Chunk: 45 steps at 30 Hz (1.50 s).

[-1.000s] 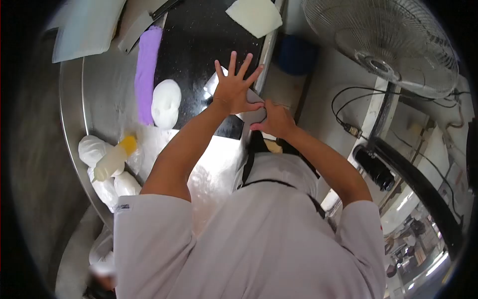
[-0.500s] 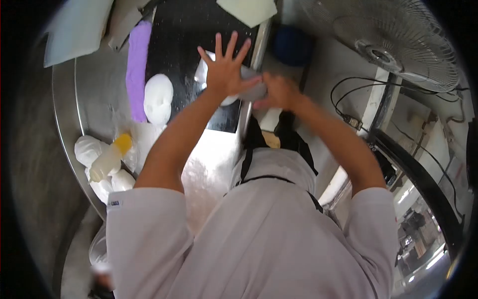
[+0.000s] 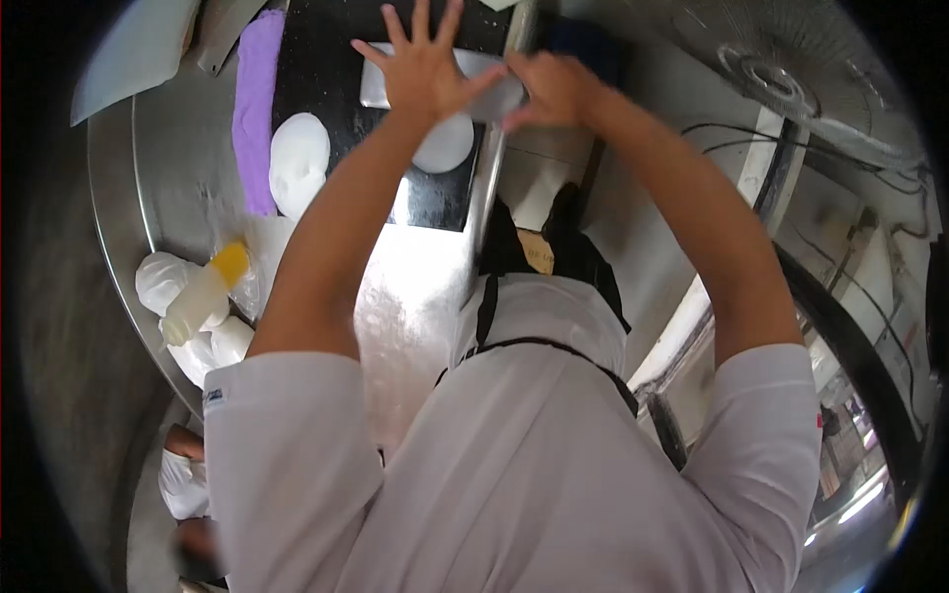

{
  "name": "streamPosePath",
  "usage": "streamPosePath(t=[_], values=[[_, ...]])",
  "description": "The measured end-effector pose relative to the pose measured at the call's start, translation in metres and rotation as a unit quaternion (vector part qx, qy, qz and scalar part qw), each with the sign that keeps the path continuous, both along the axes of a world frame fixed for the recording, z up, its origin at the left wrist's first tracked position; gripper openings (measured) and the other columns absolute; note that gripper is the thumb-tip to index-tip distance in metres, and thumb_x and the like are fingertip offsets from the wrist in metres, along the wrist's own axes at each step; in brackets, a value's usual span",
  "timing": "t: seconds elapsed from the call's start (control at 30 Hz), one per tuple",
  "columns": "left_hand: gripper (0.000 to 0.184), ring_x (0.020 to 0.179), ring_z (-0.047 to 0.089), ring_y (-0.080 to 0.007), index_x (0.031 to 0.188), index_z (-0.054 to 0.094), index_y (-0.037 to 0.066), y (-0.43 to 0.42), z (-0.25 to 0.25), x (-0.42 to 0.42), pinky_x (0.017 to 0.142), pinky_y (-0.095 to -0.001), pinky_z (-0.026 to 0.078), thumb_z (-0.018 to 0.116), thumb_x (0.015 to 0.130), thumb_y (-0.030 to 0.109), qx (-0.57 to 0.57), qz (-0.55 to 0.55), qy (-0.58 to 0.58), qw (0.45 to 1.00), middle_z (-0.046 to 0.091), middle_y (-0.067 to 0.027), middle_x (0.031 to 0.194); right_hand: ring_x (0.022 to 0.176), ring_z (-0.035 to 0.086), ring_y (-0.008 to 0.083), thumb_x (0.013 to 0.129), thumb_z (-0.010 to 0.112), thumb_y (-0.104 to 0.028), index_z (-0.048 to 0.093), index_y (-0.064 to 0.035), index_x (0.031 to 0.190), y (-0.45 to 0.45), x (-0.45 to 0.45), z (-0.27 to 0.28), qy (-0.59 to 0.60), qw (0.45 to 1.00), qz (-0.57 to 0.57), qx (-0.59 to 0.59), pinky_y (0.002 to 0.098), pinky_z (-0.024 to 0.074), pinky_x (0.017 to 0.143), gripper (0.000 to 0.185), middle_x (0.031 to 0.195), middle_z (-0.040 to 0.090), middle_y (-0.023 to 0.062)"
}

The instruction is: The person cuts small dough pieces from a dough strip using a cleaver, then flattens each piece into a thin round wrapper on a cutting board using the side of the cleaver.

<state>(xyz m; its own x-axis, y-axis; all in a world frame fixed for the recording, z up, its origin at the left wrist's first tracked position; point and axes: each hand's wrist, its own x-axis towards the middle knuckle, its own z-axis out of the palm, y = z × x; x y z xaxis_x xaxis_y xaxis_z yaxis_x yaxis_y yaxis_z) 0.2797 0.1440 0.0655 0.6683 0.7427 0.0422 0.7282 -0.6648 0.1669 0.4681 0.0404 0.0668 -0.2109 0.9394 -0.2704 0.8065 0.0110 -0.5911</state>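
Observation:
A broad, flat metal blade (image 3: 491,99) reaches across the right part of a black board (image 3: 336,64). My left hand (image 3: 420,74) lies on it, fingers spread wide. At the blade's right end my right hand (image 3: 556,89) is closed around it; whatever handle it has is hidden. Just below the blade, a thin white round of what looks like dough (image 3: 445,145) shows, its upper edge covered. A larger white dough lump (image 3: 300,163) rests at the board's left edge, beside a folded purple cloth (image 3: 257,109).
On the metal counter (image 3: 395,296) at left are a squeeze bottle (image 3: 193,306) with a yellow cap and several white bundles (image 3: 163,282). A wire fan (image 3: 771,79) and cables stand to the right. Another person's arm (image 3: 183,442) shows at lower left.
The view has shifted, so the counter items sit higher. The blade has turned to lie flatter and more crosswise, and the white round under it shows more. My left hand stays spread.

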Motion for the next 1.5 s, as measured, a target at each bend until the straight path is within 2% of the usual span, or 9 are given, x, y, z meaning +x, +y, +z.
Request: streamPosePath(t=[0.37,0.5,0.73,0.9,0.93,1.07,1.27,1.3,1.5], values=[[0.114,0.155,0.010,-0.0537,0.164,0.030,0.033,-0.015,-0.014,-0.010,0.105,-0.0891,0.008,0.059,0.071,0.091,0.027,-0.067,-0.023,0.997,0.021,-0.0162,0.171,0.099,0.069,0.0478,0.069,0.088,-0.059,0.056,-0.0006,0.122,-0.031,-0.012,-0.004,-0.008,0.999,-0.017,-0.039,0.0536,0.0566,0.085,0.086,0.101,0.070,0.0282],[0.114,0.155,0.016,-0.0485,0.162,0.033,0.016,0.004,0.014,0.009,0.112,-0.0840,0.011,0.070,0.073,0.077,-0.024,0.045,0.061,0.997,0.023,-0.0187,0.169,0.095,0.070,0.0468,0.068,0.089,-0.058,0.055,0.0005,0.121,0.014,0.006,0.001,-0.038,0.998,0.034,0.030,0.0528,0.0567,0.082,0.086,0.097,0.071,0.0280],[0.113,0.155,0.010,-0.0545,0.164,0.031,0.031,-0.021,-0.022,-0.007,0.106,-0.0882,0.007,0.057,0.073,0.092,0.029,-0.055,-0.003,0.998,0.019,-0.0178,0.172,0.105,0.068,0.0465,0.068,0.087,-0.064,0.055,0.0025,0.122,-0.026,-0.001,-0.014,0.014,0.999,0.020,-0.038,0.0523,0.0555,0.087,0.091,0.105,0.070,0.0275],[0.113,0.154,0.018,-0.0505,0.162,0.033,0.018,0.012,0.025,0.026,0.114,-0.0810,0.014,0.071,0.072,0.075,-0.021,0.035,0.052,0.998,0.022,-0.0196,0.170,0.102,0.068,0.0476,0.069,0.085,-0.067,0.055,0.0030,0.121,0.019,0.012,-0.004,-0.025,0.999,0.021,0.003,0.0523,0.0552,0.088,0.092,0.103,0.069,0.0275],[0.111,0.154,0.011,-0.0549,0.163,0.032,0.032,0.031,-0.044,0.004,0.105,-0.0894,0.009,0.058,0.073,0.091,0.085,-0.044,-0.045,0.994,0.020,-0.0167,0.172,0.100,0.068,0.0483,0.070,0.084,-0.067,0.055,0.0035,0.120,0.017,0.008,-0.010,-0.012,1.000,0.009,0.015,0.0521,0.0555,0.087,0.091,0.101,0.069,0.0283],[0.110,0.156,0.011,-0.0518,0.163,0.030,0.037,-0.021,-0.032,-0.051,0.105,-0.0894,0.011,0.065,0.071,0.086,0.020,-0.140,-0.027,0.990,0.016,-0.0128,0.173,0.091,0.071,0.0493,0.070,0.082,-0.070,0.055,0.0055,0.115,-0.048,-0.030,-0.016,0.077,0.996,0.031,-0.028,0.0503,0.0578,0.080,0.092,0.090,0.069,0.0303],[0.106,0.155,0.015,-0.0500,0.164,0.029,0.035,0.028,-0.026,-0.022,0.105,-0.0875,0.014,0.061,0.076,0.085,0.059,-0.177,-0.056,0.981,0.020,-0.0106,0.172,0.088,0.071,0.0487,0.069,0.086,-0.067,0.055,0.0052,0.112,-0.016,-0.021,-0.006,0.049,0.998,-0.035,-0.030,0.0516,0.0579,0.079,0.089,0.083,0.070,0.0276],[0.112,0.154,0.018,-0.0505,0.162,0.034,0.019,0.026,0.024,0.000,0.114,-0.0805,0.014,0.072,0.072,0.074,-0.010,-0.125,0.088,0.988,0.022,-0.0203,0.169,0.088,0.071,0.0480,0.069,0.086,-0.067,0.055,0.0057,0.113,-0.002,-0.019,-0.007,0.011,0.999,-0.039,-0.009,0.0520,0.0580,0.079,0.090,0.083,0.070,0.0276],[0.103,0.156,0.012,-0.0501,0.164,0.027,0.035,0.005,-0.028,-0.045,0.109,-0.0858,0.012,0.064,0.078,0.080,0.024,-0.235,-0.064,0.970,0.017,-0.0118,0.173,0.089,0.073,0.0468,0.069,0.085,-0.068,0.055,0.0070,0.116,-0.052,-0.054,-0.001,0.010,0.997,-0.068,-0.035,0.0506,0.0592,0.082,0.093,0.089,0.071,0.0285]])
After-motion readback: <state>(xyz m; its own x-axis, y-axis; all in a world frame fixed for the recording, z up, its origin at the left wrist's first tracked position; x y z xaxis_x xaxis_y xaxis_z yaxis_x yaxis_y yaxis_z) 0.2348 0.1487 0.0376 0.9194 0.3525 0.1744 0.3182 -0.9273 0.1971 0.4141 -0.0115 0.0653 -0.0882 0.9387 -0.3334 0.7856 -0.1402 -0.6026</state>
